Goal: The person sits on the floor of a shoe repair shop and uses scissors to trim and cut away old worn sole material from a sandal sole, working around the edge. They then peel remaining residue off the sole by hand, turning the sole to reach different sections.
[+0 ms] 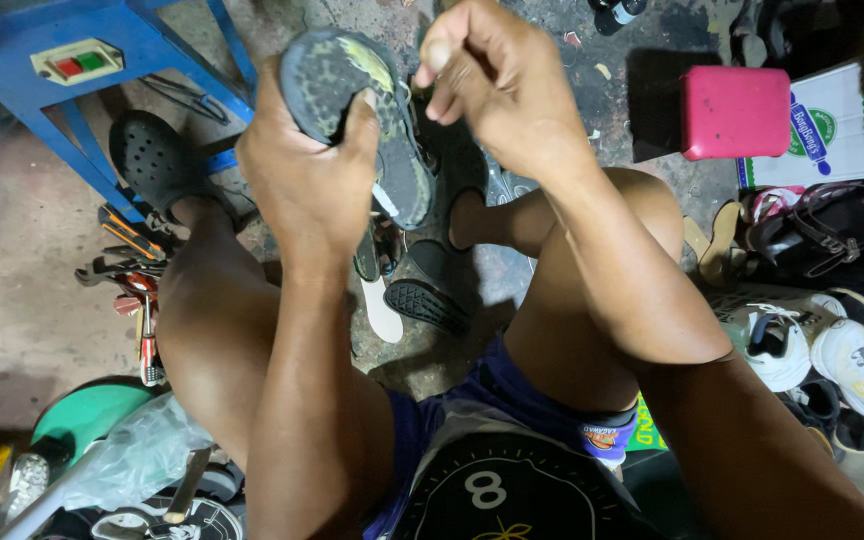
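Both hands work one shoe (357, 110): left hand (307, 170) grips, right hand (487, 85) pinches.

Stained concrete floor (12, 300), blue metal stand (102, 30), pink stool (735, 112)

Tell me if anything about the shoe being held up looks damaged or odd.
The shoe in the left hand is turned sole-up, and its sole looks worn and blotchy. The right hand pinches something too small to make out beside it. Loose soles lie on the floor below.
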`<state>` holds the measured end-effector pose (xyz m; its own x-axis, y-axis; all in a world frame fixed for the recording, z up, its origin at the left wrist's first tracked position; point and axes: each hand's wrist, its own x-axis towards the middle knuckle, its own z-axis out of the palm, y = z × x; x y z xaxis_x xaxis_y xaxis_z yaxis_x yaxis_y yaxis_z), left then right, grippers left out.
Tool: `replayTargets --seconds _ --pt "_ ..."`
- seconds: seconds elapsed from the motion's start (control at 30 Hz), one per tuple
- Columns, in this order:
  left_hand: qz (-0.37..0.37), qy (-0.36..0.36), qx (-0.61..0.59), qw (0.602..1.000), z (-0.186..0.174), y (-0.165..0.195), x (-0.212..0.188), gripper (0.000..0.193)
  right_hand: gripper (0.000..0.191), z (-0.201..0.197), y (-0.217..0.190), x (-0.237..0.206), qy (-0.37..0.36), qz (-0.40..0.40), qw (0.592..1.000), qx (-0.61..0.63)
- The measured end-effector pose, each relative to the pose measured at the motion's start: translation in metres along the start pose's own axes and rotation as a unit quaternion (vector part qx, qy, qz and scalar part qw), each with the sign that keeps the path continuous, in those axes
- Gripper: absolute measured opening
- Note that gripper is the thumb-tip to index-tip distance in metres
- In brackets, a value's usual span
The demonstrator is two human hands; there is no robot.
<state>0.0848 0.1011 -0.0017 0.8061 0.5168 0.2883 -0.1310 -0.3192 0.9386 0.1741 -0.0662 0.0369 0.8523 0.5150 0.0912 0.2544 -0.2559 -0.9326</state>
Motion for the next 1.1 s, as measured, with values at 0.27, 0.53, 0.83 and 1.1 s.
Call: replayTargets --seconds 0.27,0.53,0.83,1.1 --pt "0.032 -0.005 -0.068 0.997 -0.008 -0.004 0.000 0.029 0.021 0.016 0.000 -0.007 -0.011 -0.129 0.973 -0.189" --pt "0.030 0.010 -0.016 0.999 -0.008 -0.009 0.002 0.034 0.006 0.018 0.007 -0.008 -0.001 -0.160 0.953 -0.256" --pt "0.021 0.029 -0.151 0.988 -0.027 -0.025 0.007 0.022 0.005 0.000 0.005 0.001 -0.003 -0.046 0.996 -0.076" --pt "0.034 -0.002 -0.122 0.992 -0.013 -0.018 0.003 0.027 0.008 0.019 0.007 -0.008 0.016 -0.232 0.944 -0.235"
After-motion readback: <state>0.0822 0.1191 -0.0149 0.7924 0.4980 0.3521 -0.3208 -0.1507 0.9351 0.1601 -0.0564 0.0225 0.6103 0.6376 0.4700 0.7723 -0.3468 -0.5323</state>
